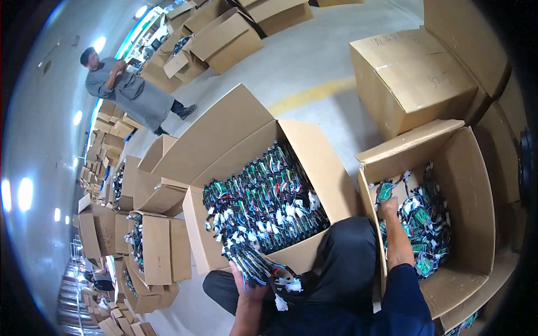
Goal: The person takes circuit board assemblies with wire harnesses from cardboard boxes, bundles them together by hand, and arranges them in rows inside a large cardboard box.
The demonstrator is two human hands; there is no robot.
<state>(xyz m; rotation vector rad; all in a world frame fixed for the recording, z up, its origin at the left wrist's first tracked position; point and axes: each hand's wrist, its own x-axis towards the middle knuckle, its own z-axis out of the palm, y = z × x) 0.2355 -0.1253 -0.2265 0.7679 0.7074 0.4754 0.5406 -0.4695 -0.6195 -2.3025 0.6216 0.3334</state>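
My left hand [245, 283] is closed round a bundle of cable assemblies [255, 263] with dark sleeves and white connectors, held low over my lap at the near edge of the middle carton [316, 173]. Rows of similar cable assemblies [269, 196] fill that carton. Inside the right-hand carton [457, 224], near its left wall, my right hand [388, 208] grips a green circuit board [385, 191] with wires and white plugs on it. Below and beside it lies a loose pile of wired green boards [423, 235]. My right fingertips are partly hidden.
A closed carton [412, 73] stands beyond the right-hand one. More open cartons [154, 246] with cables sit at left, and others [227, 42] line the far side. A person in a grey coat [129, 92] stands at the far left. My knee [350, 252] is between the two near cartons.
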